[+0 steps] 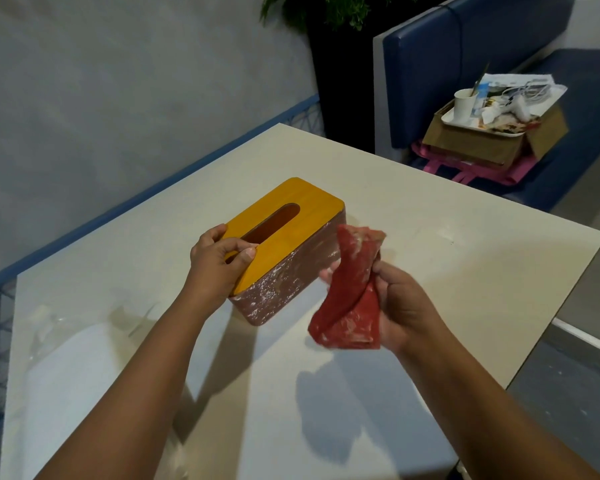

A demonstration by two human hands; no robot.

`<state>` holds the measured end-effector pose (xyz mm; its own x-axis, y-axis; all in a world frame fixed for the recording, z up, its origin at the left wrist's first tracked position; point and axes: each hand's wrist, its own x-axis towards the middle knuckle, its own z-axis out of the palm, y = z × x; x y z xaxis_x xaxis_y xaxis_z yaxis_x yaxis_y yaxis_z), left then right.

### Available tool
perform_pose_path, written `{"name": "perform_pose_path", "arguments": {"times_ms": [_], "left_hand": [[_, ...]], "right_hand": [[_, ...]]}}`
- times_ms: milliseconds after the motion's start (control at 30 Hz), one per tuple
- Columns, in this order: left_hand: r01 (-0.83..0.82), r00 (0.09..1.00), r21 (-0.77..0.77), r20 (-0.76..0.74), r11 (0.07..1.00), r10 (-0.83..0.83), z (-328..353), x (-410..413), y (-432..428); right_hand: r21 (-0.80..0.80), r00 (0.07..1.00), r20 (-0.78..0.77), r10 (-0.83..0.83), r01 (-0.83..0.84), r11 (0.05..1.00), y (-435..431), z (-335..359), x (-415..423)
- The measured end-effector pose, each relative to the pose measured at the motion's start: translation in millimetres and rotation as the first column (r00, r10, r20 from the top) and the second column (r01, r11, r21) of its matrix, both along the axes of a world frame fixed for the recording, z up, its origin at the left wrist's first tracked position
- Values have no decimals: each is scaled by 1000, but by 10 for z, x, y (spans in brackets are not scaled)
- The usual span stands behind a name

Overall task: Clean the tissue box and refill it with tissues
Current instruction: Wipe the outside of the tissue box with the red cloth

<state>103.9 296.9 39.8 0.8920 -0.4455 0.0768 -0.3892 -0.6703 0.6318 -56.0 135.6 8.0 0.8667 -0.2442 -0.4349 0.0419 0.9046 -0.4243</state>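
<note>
The near end of the tissue box is gripped by the left hand, with the thumb laid across the yellow wooden lid beside the end of its oval slot and the fingers curled around the far corner. A red cloth is clutched in the right hand, the fingers closed on its bunched middle, so that one end is raised towards the box's near side wall and the other hangs down in loose folds; whether the cloth touches the box cannot be told. The cloth is streaked with white residue. The box stands upright near the middle of the cream table, its lid seated on a reddish-brown body whose near side is speckled with white dust. A clear plastic pack of white tissues lies on the table at the lower left, apart from the box. Beyond the table, a cardboard box holding a white tray, a paper cup and clutter is seen on a blue bench seat.
</note>
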Motion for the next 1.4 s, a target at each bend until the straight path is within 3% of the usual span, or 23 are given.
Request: {"name": "perform_pose_path", "arguments": {"times_ms": [133, 467, 633, 733, 867, 967, 1100, 1200, 1400], "left_hand": [[-4, 1000, 2, 2, 1000, 4, -1, 1, -4], [4, 1000, 6, 7, 1000, -4, -6, 11, 3], [-1, 1000, 11, 7, 1000, 1, 6, -3, -3], [-4, 1000, 7, -3, 1000, 4, 15, -21, -4], [-3, 1000, 13, -5, 1000, 3, 29, -24, -3], [4, 1000, 16, -6, 1000, -4, 28, -23, 0], [8, 1000, 6, -15, 1000, -8, 29, -18, 4], [7, 1000, -1, -13, 1000, -7, 30, -11, 8], [11, 1000, 26, -9, 1000, -11, 32, -20, -6]], "right_hand": [[38, 977, -168, 130, -126, 991, 45, 7, -61], [82, 981, -179, 77, -63, 995, -82, 92, -105], [16, 980, -163, 111, -110, 994, 35, 19, -120], [-149, 980, -195, -31, 2, 989, 29, -18, -119], [-545, 934, -255, -249, 74, 835, 16, 106, -43], [-727, 863, -306, -401, 60, 684, 10, 46, 210], [-818, 880, -316, -355, -63, 572, 112, -109, 489], [-874, 912, -235, -337, -46, 483, 164, -161, 549], [-895, 908, -265, -326, -105, 435, 309, -162, 503]]}}
